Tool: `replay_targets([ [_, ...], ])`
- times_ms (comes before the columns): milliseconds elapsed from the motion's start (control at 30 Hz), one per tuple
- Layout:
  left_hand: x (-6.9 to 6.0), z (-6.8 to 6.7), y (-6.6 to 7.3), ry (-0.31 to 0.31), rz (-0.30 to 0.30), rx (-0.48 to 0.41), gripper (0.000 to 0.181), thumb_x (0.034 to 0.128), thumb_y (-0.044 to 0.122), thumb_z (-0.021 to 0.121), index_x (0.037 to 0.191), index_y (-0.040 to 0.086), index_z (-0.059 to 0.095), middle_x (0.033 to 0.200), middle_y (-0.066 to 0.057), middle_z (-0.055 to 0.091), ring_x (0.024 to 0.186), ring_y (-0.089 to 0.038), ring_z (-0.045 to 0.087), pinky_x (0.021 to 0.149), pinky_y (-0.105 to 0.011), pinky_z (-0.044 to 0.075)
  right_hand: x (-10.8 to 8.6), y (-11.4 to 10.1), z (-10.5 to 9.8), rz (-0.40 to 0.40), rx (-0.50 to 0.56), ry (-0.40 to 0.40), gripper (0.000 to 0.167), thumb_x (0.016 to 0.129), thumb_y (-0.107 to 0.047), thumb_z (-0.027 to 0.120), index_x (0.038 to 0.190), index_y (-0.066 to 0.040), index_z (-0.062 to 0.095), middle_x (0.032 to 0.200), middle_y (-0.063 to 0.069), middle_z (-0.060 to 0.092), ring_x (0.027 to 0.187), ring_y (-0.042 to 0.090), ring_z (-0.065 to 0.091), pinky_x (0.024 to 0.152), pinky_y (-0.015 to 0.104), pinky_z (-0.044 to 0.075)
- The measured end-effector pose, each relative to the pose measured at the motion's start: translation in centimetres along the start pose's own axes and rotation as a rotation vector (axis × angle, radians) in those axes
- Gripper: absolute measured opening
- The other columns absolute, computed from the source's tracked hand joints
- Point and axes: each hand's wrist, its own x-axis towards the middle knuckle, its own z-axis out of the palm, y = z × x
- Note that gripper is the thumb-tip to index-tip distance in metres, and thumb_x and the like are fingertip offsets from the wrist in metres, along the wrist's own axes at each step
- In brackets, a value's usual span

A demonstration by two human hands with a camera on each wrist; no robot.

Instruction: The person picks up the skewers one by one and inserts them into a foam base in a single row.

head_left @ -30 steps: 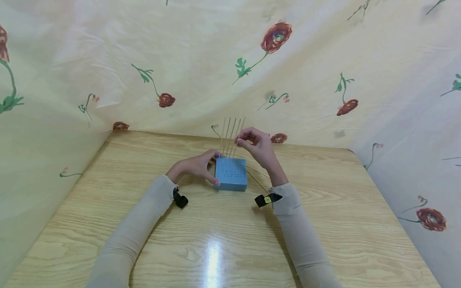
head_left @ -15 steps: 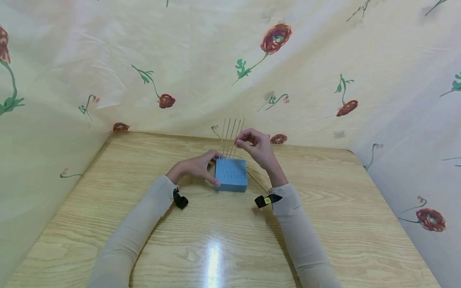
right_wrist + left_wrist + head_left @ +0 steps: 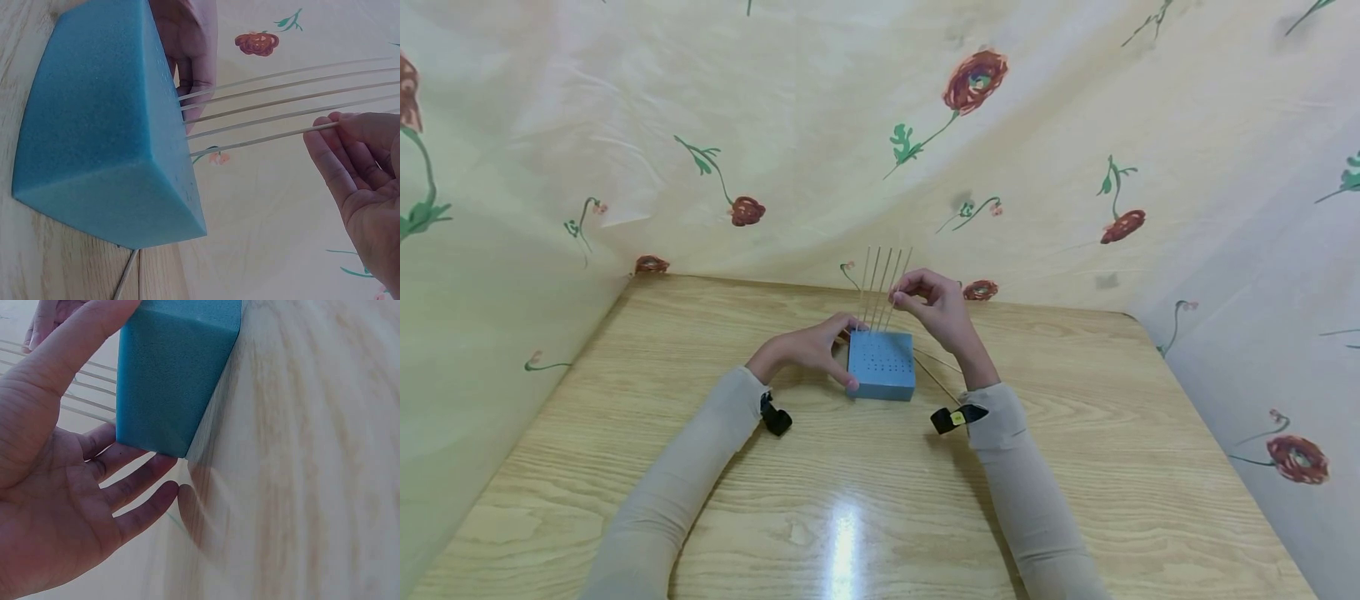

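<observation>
A blue foam block (image 3: 882, 367) with rows of small holes in its top rests on the wooden table. My left hand (image 3: 811, 345) grips it from the left, thumb at the near face and fingers at the far side. Several thin wooden sticks (image 3: 281, 97) stand in a row along the block's far edge. Between thumb and fingertips, my right hand (image 3: 942, 312) pinches the rightmost stick (image 3: 262, 140) partway up. In the right wrist view that stick's lower end meets the block's holed face; how deep it sits is hidden.
Loose sticks (image 3: 936, 380) lie on the table (image 3: 880, 483) right of the block, partly under the right wrist. A flower-patterned cloth (image 3: 820, 125) hangs behind the table and at both sides. Each wrist wears a small black camera (image 3: 777, 419).
</observation>
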Motion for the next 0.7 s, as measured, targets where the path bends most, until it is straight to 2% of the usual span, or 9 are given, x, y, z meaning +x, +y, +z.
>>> replay_targets([
  [100, -0.04, -0.01, 0.03, 0.000, -0.001, 0.003, 0.101, 0.0740, 0.029, 0.094, 0.152, 0.008, 0.032, 0.153, -0.011, 0.032, 0.141, -0.031, 0.037, 0.121, -0.047, 0.033, 0.01, 0.07, -0.01, 0.002, -0.014, -0.001, 0.012, 0.096, -0.004, 0.069, 0.103, 0.006, 0.067, 0.101, 0.021, 0.069, 0.088, 0.015, 0.068, 0.082, 0.036, 0.062],
  [200, -0.04, 0.00, 0.02, 0.000, 0.000, 0.007, 0.101, 0.0744, 0.029, 0.093, 0.152, 0.008, 0.032, 0.153, -0.011, 0.033, 0.141, -0.031, 0.037, 0.121, -0.047, 0.033, 0.00, 0.09, 0.00, -0.002, -0.023, -0.005, 0.011, 0.096, -0.005, 0.069, 0.103, 0.004, 0.067, 0.100, 0.020, 0.069, 0.087, 0.014, 0.069, 0.080, 0.035, 0.062],
  [333, -0.04, 0.04, 0.01, 0.001, 0.001, 0.009, 0.100, 0.0744, 0.029, 0.093, 0.152, 0.009, 0.033, 0.153, -0.011, 0.033, 0.141, -0.030, 0.038, 0.121, -0.047, 0.033, -0.07, 0.10, 0.05, -0.007, -0.027, -0.009, 0.012, 0.096, -0.005, 0.069, 0.103, 0.004, 0.067, 0.100, 0.021, 0.069, 0.087, 0.014, 0.068, 0.078, 0.026, 0.061],
  [700, -0.02, 0.11, -0.08, 0.003, 0.006, 0.012, 0.101, 0.0750, 0.027, 0.093, 0.152, 0.008, 0.031, 0.153, -0.011, 0.033, 0.141, -0.030, 0.037, 0.121, -0.047, 0.033, -0.12, 0.19, 0.08, 0.004, -0.024, -0.012, 0.013, 0.096, -0.003, 0.068, 0.104, 0.008, 0.066, 0.102, 0.024, 0.068, 0.088, 0.015, 0.067, 0.080, 0.030, 0.061],
])
